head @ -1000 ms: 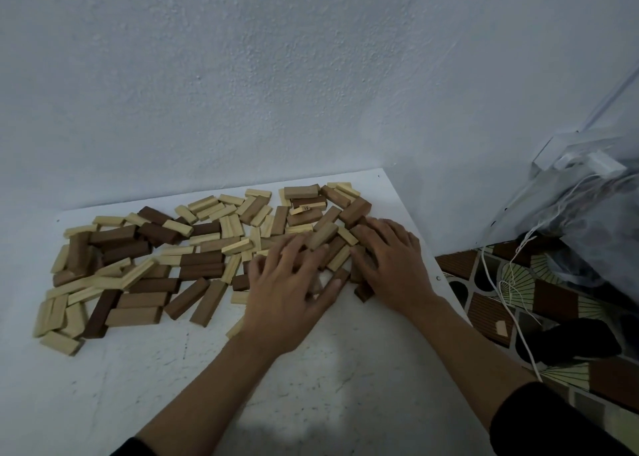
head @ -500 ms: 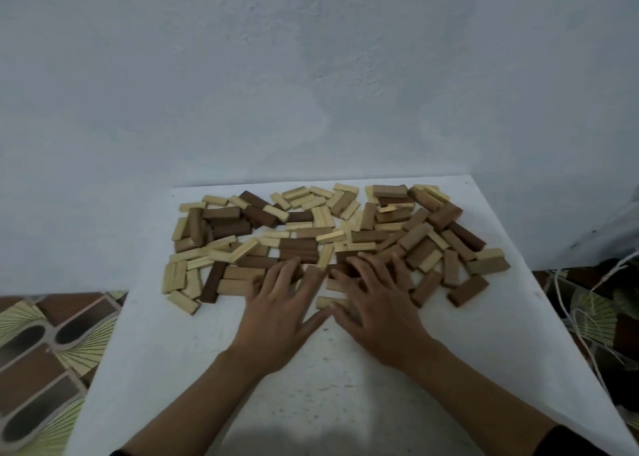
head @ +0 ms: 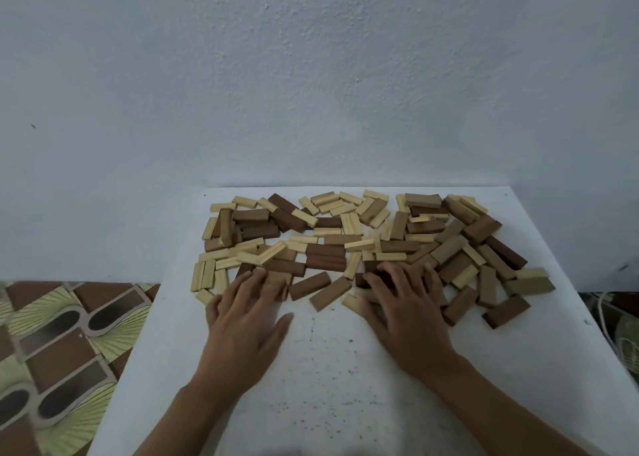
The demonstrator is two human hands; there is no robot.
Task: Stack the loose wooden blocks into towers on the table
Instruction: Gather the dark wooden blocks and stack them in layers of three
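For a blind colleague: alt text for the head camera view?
A person's left hand and right hand rest, fingers spread, on the near edge of a scatter of light and dark rectangular wooden blocks on a white table by a pale wall. No tower yet.

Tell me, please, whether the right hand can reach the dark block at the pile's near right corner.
Probably yes. The dark block lies flat at the edge of the pile, nothing on top, with bare table in front of it. The right hand rests just left of it.
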